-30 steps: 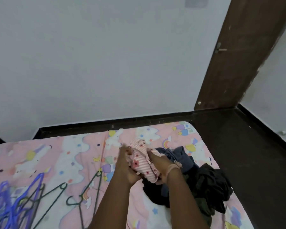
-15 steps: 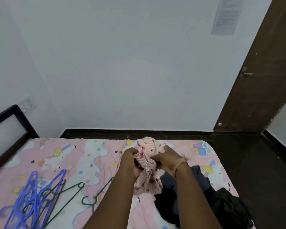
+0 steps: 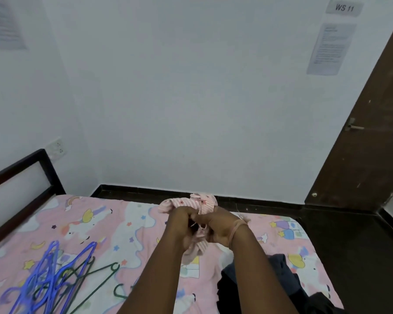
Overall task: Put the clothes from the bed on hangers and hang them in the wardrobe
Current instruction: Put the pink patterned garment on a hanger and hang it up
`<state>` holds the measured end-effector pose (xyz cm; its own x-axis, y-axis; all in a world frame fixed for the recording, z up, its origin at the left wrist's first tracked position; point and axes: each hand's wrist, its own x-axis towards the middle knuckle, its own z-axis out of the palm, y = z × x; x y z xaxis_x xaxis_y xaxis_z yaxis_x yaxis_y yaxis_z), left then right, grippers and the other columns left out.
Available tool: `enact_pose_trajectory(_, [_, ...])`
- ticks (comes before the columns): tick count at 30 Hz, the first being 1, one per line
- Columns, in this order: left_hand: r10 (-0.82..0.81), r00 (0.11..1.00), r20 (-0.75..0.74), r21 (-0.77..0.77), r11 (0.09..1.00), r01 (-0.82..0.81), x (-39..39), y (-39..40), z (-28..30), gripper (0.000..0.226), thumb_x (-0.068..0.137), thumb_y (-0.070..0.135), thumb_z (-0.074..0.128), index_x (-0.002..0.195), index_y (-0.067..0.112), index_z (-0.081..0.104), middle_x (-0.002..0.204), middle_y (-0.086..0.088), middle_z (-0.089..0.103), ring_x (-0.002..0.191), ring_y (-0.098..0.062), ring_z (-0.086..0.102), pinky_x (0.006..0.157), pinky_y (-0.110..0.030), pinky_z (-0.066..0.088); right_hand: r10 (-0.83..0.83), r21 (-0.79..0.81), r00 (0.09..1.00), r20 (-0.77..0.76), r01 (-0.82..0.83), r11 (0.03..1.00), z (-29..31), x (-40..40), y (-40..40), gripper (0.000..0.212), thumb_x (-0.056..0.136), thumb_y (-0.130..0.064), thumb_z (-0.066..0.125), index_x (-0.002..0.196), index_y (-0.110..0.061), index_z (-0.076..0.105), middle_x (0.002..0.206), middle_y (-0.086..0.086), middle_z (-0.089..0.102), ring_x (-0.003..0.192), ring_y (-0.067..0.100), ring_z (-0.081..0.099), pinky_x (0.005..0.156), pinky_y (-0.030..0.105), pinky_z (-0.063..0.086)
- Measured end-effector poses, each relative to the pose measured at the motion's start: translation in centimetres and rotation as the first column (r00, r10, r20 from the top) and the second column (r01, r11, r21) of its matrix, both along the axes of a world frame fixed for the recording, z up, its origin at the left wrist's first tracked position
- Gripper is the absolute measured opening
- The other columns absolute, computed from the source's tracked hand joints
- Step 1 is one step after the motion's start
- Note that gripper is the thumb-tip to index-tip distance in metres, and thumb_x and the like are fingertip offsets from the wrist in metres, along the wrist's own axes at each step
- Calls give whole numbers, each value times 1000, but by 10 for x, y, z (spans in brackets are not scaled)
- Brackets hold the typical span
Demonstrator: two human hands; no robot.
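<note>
Both hands up over the bed (image 3: 127, 214), left hand (image 3: 182, 225) and right hand (image 3: 220, 227) with fingers clamped on the bunched pink striped garment (image 3: 191, 203), likely hunting its opening for a hanger.

Pretty bare room. Plain white walls (image 3: 191, 98) all round, with a black skirting strip (image 3: 191, 192) running along the bottom and a dark floor (image 3: 361, 245) on the right. A brown wooden door (image 3: 372, 143) stands at the right edge, metal latch (image 3: 353, 126) on it. Next to the door there's a small sign reading "WS 11" (image 3: 344, 7) and a printed sheet (image 3: 330, 48) below it, too blurry to read. Another paper (image 3: 6, 26) hangs top left. A white switch plate (image 3: 58, 148) sits just above the dark headboard frame (image 3: 23, 177). Light is even and soft.
</note>
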<state>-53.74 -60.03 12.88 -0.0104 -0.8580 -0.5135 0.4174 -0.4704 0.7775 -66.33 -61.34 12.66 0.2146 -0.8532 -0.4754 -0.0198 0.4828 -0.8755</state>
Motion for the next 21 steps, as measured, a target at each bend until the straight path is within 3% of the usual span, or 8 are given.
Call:
enact_pose_trajectory(2, [48,993,-103,33,998,-45,9,-5,-4,14,84,-2,46,79,1,59,77,-15,59,68,-28,56,64,-32,46,-48,-92,992,-114,38,995,0,0,3,29,81,-2,64,109,-10,64,82,17,61,53,16,55,45,25,43])
enact_pose_trajectory(5, [184,963,-196,104,981,-166,32,-15,-22,11,87,-1,45,89,4,55,87,-16,57,74,-27,56,66,-34,48,-34,-227,975,-218,-17,974,0,-11,5,40,76,-4,51,113,-16,62,86,9,64,56,14,53,45,23,37])
enact_pose_trajectory(7, [208,971,-120,137,972,-192,44,-18,-31,11,93,8,52,102,6,57,105,-19,60,88,-31,58,76,-38,50,-171,-329,944,-284,71,941,10,-16,5,37,86,-2,48,118,-18,59,94,9,65,62,15,55,51,24,41])
enact_pose_trajectory(11, [86,949,303,63,992,-110,45,-10,-34,83,84,22,80,151,13,31,153,-12,40,122,-29,47,95,-42,41,-332,-609,890,-313,80,789,35,-10,1,23,89,-7,53,99,-21,68,100,-6,69,86,9,64,75,25,49])
enact_pose_trajectory(13, [-128,920,369,-163,966,200,40,-6,-27,107,79,22,87,161,30,18,152,9,32,140,-20,39,110,-41,37,-347,-655,874,-339,45,754,36,-5,1,8,89,-19,64,92,-24,69,95,-10,71,88,8,66,79,27,52])
enact_pose_trajectory(16, [-326,750,576,-295,772,563,33,-1,-10,62,84,26,84,138,37,56,135,12,64,116,-7,65,103,-37,53,-360,-703,870,-336,23,711,40,-4,6,19,88,-36,72,79,-20,71,78,-6,72,74,11,68,71,28,53])
enact_pose_trajectory(18, [-260,680,686,-309,742,595,32,1,-10,26,89,25,77,113,34,72,107,9,77,97,-11,73,96,-41,57,-317,-713,898,-305,5,701,49,-7,14,23,89,-34,73,75,-16,73,73,-3,73,71,11,68,70,27,52])
enact_pose_trajectory(21, [-250,640,727,-281,742,609,33,4,-20,18,88,35,77,106,36,76,100,14,77,93,-6,72,90,-35,55,-217,-717,935,-281,-54,695,68,-17,23,21,90,-26,74,73,-13,74,70,-3,73,69,7,66,70,23,50])
